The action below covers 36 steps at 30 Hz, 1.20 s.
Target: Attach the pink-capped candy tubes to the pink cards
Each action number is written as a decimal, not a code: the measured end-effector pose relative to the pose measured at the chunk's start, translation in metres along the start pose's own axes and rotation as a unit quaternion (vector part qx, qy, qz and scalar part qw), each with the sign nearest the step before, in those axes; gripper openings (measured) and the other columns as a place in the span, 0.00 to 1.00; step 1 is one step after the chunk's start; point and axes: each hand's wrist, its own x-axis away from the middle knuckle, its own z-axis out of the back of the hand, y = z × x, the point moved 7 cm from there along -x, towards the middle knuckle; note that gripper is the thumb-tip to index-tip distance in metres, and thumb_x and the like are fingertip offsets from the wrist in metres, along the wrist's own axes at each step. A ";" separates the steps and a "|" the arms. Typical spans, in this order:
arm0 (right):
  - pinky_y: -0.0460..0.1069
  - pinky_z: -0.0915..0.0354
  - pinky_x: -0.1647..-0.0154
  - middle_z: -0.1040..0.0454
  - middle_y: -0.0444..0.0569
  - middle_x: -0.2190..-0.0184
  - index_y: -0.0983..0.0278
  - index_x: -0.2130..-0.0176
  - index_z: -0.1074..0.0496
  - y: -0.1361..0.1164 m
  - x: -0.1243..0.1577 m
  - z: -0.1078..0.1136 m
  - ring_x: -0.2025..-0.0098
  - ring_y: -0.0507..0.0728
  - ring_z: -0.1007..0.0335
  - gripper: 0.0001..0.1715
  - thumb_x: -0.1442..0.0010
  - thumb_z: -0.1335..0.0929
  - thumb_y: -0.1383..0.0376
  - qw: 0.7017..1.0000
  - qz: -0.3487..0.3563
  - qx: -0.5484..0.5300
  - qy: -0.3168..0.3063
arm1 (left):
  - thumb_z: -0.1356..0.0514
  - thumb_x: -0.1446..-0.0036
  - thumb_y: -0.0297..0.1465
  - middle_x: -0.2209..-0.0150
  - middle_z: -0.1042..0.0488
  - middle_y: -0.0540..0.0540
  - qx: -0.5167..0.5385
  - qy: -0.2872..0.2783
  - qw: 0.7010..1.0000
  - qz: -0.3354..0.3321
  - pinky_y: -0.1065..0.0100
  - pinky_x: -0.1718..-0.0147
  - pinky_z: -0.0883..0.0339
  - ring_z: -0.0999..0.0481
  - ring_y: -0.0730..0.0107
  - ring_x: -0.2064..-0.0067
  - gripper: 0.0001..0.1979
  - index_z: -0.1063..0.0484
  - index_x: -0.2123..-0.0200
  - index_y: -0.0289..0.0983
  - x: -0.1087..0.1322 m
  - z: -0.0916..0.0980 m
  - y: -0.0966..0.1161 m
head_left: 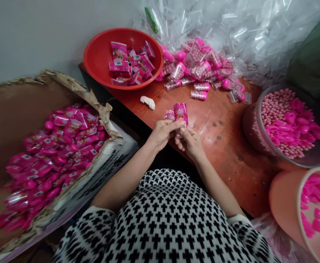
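Left hand [165, 134] and right hand [190, 141] pinch a printed pink sachet [180, 112], apparently by its near end, best kept uncreased; red basin [96, 60] at eleven o'clock.

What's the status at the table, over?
Left hand and right hand together at the lower end of an upright pink packet. Second packet close beside it. White scrap farther left, not blocking either hand.

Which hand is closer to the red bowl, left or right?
Left. The left hand is on the near side of the red bowl, rightward; the right hand is farther right, away from it.
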 end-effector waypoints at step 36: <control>0.42 0.39 0.82 0.26 0.42 0.79 0.62 0.73 0.33 -0.028 -0.016 0.031 0.81 0.47 0.34 0.23 0.50 0.27 0.47 0.987 0.033 0.145 0.064 | 0.42 0.40 0.33 0.47 0.24 0.44 -0.549 0.189 0.755 -0.307 0.45 0.34 0.60 0.38 0.54 0.35 0.10 0.21 0.59 0.41 -0.014 0.052 0.013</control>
